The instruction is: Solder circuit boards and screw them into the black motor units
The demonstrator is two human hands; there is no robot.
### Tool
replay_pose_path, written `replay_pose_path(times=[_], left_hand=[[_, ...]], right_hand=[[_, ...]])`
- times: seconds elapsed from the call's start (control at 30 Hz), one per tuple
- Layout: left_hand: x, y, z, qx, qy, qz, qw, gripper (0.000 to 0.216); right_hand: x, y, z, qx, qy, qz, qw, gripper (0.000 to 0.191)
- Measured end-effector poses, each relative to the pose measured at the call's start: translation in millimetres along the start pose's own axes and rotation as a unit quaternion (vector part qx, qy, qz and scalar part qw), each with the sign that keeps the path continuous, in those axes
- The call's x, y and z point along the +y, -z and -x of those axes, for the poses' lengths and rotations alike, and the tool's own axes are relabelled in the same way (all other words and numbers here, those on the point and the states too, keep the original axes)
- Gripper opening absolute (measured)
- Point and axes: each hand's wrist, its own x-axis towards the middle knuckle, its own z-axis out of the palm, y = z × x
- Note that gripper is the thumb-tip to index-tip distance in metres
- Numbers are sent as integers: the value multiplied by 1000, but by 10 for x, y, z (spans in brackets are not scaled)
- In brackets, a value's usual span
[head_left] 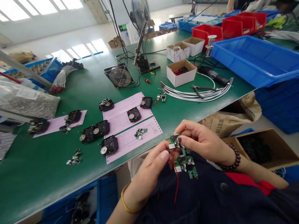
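Both my hands hold small green circuit boards (pixel 183 160) just off the table's front edge, over my lap. My left hand (pixel 155 165) is closed on the boards from the left, thumb near a hanging red wire (pixel 177 180). My right hand (pixel 203 140) pinches the upper board from the right with thumb and forefinger. White connectors and black parts show on the boards. On a pink sheet (pixel 123 152) nearby lie another green board (pixel 140 133) and a small wrench (pixel 153 127). Black square modules with silver discs (pixel 109 145) stand on and beside the sheets.
Behind are a small fan (pixel 119 76), a white box of red and black parts (pixel 181 73), white cables (pixel 187 95) with pliers (pixel 198 90), and a solder spool (pixel 210 45). A large blue bin (pixel 257 62) overhangs the right edge. Bagged parts (pixel 28 99) lie left.
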Motion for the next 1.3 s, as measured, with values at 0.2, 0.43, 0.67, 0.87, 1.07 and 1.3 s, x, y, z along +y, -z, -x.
replay_pose_path(times=[0.2, 0.43, 0.67, 0.87, 1.07, 1.3], left_hand=[[121, -96, 61, -13, 20, -78, 997, 32], [105, -18, 59, -55, 6, -34, 998, 28], [18, -28, 48, -10, -5, -136, 991, 34], [-147, 54, -50, 27, -57, -271, 960, 26], [-115, 62, -115, 40, -110, -318, 941, 12], [-233, 162, -225, 143, -79, -259, 952, 15]], right_hand=[[27, 13, -7, 17, 17, -16, 1000, 21], [59, 18, -18, 14, 22, -11, 1000, 21], [96, 1, -38, 43, 53, 77, 995, 19], [206, -14, -114, 24, 69, 69, 995, 30], [456, -67, -264, -4, -66, -288, 955, 43], [544, 6, -267, 58, 13, -273, 960, 37]])
